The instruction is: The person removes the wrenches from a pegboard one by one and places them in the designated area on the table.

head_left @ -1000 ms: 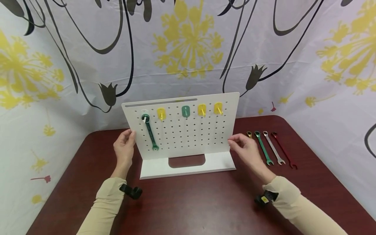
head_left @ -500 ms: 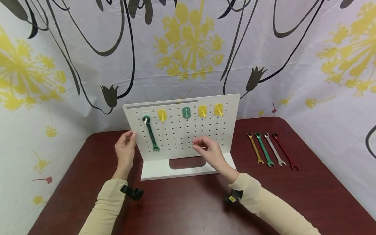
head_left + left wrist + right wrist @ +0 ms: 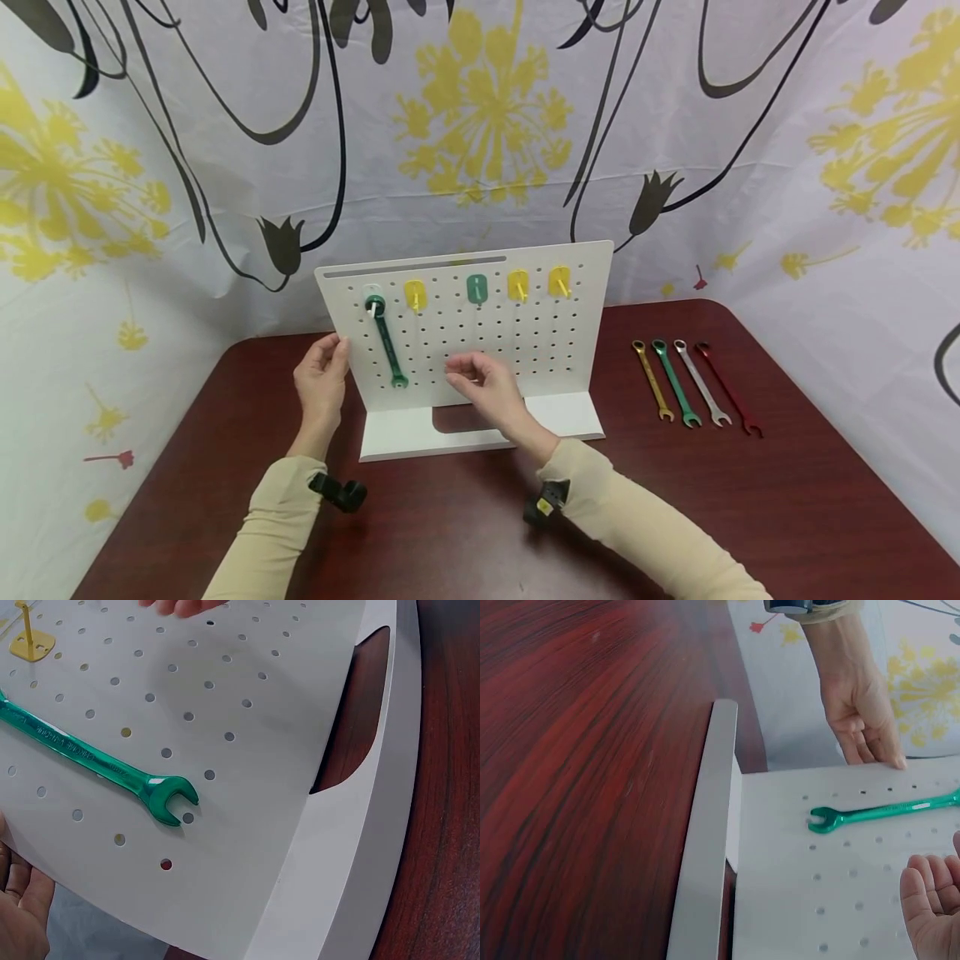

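Note:
My left hand [image 3: 321, 379] grips the left edge of the white pegboard [image 3: 540, 396], thumb at the edge; in the left wrist view its fingers [image 3: 34, 900] show beside that edge. A green combination wrench [image 3: 387, 343] hangs by its ring end from a white hook at the board's upper left, open end down. My right hand [image 3: 487, 387] hovers before the lower middle of the board with fingers loosely bent, holding nothing. In the right wrist view this hand [image 3: 934, 907] stands near the wrench, apart from it.
Yellow hooks [image 3: 415, 294] and a green hook [image 3: 477, 288] sit along the board's upper rows. Right of the board, a gold wrench [image 3: 653, 381], a green wrench [image 3: 677, 383], a silver wrench [image 3: 702, 383] and a red wrench [image 3: 727, 390] lie on the dark table [image 3: 450, 533].
My right hand has left the board's right edge and moved leftward across its front to the lower middle. My left hand stays at the left edge; the hanging wrench has not moved.

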`<action>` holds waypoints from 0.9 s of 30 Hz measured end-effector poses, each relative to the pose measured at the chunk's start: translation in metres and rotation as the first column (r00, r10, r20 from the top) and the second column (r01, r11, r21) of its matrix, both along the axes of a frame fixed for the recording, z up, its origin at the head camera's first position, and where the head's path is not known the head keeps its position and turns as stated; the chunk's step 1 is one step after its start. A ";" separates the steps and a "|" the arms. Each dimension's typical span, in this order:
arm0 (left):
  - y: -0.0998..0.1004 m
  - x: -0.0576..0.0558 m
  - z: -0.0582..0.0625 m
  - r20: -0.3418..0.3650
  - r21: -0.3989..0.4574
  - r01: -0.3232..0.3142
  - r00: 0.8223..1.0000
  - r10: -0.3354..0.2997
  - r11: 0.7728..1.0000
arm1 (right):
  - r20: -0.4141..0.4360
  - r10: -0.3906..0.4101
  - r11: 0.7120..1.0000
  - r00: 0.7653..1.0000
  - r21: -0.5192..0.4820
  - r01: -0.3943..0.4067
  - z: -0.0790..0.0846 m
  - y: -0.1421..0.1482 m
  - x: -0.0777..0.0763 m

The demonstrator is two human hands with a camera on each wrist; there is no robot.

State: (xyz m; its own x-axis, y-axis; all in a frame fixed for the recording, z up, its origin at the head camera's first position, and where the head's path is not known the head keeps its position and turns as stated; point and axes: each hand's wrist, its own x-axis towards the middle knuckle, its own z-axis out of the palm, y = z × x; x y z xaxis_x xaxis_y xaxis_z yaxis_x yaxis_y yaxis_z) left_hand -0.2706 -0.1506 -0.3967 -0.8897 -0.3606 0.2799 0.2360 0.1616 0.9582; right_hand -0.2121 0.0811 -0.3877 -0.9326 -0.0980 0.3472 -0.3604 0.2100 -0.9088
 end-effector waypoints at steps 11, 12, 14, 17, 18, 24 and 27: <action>-0.002 0.000 -0.002 -0.013 -0.014 -0.016 1.000 0.015 1.000 | -0.018 0.049 0.999 0.999 -0.007 -0.049 0.001 -0.031 -0.009; -0.002 0.000 -0.002 -0.013 -0.015 -0.015 1.000 0.015 1.000 | -0.016 0.051 0.999 0.999 -0.008 -0.052 0.002 -0.034 -0.009; -0.002 0.000 -0.002 -0.010 -0.014 -0.015 1.000 0.015 1.000 | -0.030 0.058 0.998 0.998 -0.003 -0.058 0.003 -0.039 -0.010; -0.002 0.000 -0.002 -0.009 -0.007 -0.012 1.000 0.012 1.000 | -0.032 0.063 0.998 0.998 0.003 -0.063 0.005 -0.045 -0.011; -0.002 0.000 -0.002 -0.010 -0.004 -0.012 1.000 0.012 1.000 | -0.027 0.064 0.998 0.998 0.006 -0.064 0.006 -0.047 -0.012; -0.001 0.000 0.000 -0.005 0.014 -0.002 1.000 0.002 1.000 | -0.007 0.047 0.998 0.999 0.033 -0.046 0.006 -0.056 -0.017; 0.000 0.000 0.000 0.001 0.021 0.001 1.000 -0.001 1.000 | -0.003 0.038 0.999 0.999 0.031 -0.038 0.006 -0.060 -0.019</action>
State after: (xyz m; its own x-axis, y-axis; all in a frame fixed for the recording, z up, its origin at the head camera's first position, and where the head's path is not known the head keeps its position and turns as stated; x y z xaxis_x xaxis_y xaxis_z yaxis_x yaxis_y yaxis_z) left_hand -0.2709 -0.1508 -0.3962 -0.8901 -0.3658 0.2717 0.2356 0.1410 0.9616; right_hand -0.2315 0.0216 -0.3822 -0.9267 -0.1437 0.3471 -0.3721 0.2239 -0.9008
